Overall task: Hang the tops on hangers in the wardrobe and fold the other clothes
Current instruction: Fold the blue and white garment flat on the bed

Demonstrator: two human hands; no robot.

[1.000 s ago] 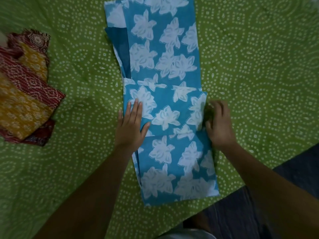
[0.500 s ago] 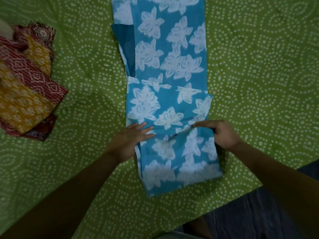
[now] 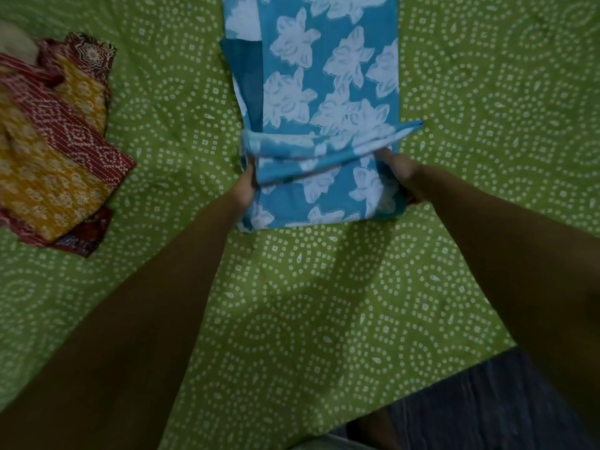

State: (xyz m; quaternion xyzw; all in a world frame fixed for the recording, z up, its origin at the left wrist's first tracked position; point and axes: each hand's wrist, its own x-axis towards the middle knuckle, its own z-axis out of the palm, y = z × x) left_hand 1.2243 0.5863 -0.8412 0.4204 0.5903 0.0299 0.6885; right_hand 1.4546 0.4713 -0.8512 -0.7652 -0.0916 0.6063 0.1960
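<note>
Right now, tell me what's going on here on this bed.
A person is folding a blue floral garment on a green patterned bedspread. The left hand and right hand each grip a side of its near end, lifted and turned over toward the far part. A red and yellow patterned garment lies apart at the left.

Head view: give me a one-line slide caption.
Both hands, left hand and right hand, fold the blue floral garment on the green bedspread.

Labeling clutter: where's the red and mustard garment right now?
Head view, far left: the red and mustard garment lies on the green bedspread, apart from the blue floral cloth and both hands.
</note>
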